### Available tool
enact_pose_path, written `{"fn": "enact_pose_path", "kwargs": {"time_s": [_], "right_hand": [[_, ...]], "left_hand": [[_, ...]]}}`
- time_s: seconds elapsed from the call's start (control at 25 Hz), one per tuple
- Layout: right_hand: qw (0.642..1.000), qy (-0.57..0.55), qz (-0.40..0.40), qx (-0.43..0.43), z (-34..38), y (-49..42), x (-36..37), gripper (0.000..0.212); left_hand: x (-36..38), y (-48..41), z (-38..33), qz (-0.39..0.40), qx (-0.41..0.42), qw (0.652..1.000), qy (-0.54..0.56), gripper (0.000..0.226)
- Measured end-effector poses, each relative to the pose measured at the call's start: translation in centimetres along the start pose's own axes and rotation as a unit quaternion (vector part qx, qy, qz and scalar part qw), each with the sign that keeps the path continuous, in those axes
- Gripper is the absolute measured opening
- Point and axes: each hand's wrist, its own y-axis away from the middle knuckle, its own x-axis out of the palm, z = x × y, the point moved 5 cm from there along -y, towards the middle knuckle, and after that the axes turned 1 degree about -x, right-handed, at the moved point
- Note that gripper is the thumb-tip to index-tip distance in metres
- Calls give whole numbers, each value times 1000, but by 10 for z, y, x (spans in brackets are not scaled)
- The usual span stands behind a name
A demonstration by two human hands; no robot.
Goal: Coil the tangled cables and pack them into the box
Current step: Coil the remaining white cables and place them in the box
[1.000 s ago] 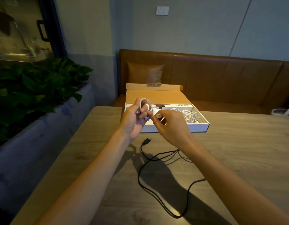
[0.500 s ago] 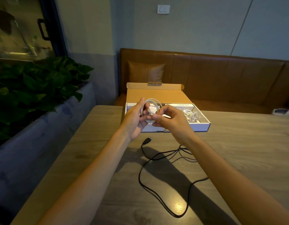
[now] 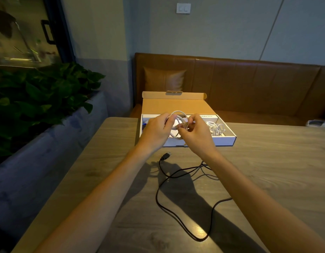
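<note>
Nearest me, the black cable (image 3: 156, 197) sprawls loose and uncoiled on the surface (image 3: 267, 161), its plug (image 3: 166, 155) lying just short of the box (image 3: 225, 141). Past it, both my hands are at the box's near wall. The left grip (image 3: 156, 130) is curled round one side of a white cable (image 3: 182, 121) gathered into a small loop. The right grip (image 3: 196, 136) pinches the strands on the other side, fingertips closed on them. I judge this to be the last tuck of the coil before it goes in. The cable looks light, soft and springy, so I expect the loops to fan open if I slacken. I would hold where the strands bunch together, not on a connector. Beyond, in the right part of the box, another white coil (image 3: 215, 127) lies packed. The lid stands open towards the sofa (image 3: 249, 84).
</note>
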Motion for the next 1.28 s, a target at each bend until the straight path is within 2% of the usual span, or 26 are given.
{"fn": "enact_pose_path", "kwargs": {"time_s": [0.12, 0.2, 0.32, 0.4, 0.48, 0.6, 0.68, 0.76, 0.8, 0.84, 0.92, 1.0, 1.16, 1.28], "right_hand": [[999, -41, 3, 28, 7, 3, 4, 37], [993, -95, 20, 67, 6, 2, 7, 34], [974, -177, 106, 93, 3, -3, 11, 20], [960, -214, 156, 88, 1, -2, 10, 27], [941, -269, 182, 94, 1, 0, 8, 42], [919, -320, 217, 73, 0, 4, 6, 37], [933, -275, 224, 55, -4, 6, 4, 30], [967, -131, 218, 32, -10, 6, 3, 24], [974, -61, 216, 27, -13, 7, 3, 22], [976, -16, 215, 34, -16, 9, 2, 21], [973, 3, 218, 71, -18, 12, -3, 24], [970, 1, 231, 76, -13, 14, -11, 25], [971, -65, 219, 74, 0, 20, -14, 18], [976, -81, 197, 47, 5, 17, -7, 20]], "left_hand": [[4, 1, -4, 5, -5, 998, 69, 37], [5, 2, -5, 7, -30, 988, 152, 35], [4, 5, -5, 15, -74, 969, 235, 33], [1, 5, -3, 14, -108, 955, 276, 33], [-1, 2, 1, 14, -159, 931, 329, 35], [2, 2, 4, 33, -232, 862, 450, 32], [2, 4, 6, 33, -246, 833, 495, 29], [0, 5, 6, 29, -241, 813, 530, 28], [-3, 5, 6, 19, -234, 814, 530, 27], [-8, 3, 9, 0, -223, 841, 493, 28], [-18, 0, 16, -44, -191, 926, 323, 31], [-23, 1, 22, -69, -145, 972, 174, 31], [-12, 11, 23, -65, -73, 995, 2, 27], [0, 13, 19, -56, -55, 997, 10, 27]]}}
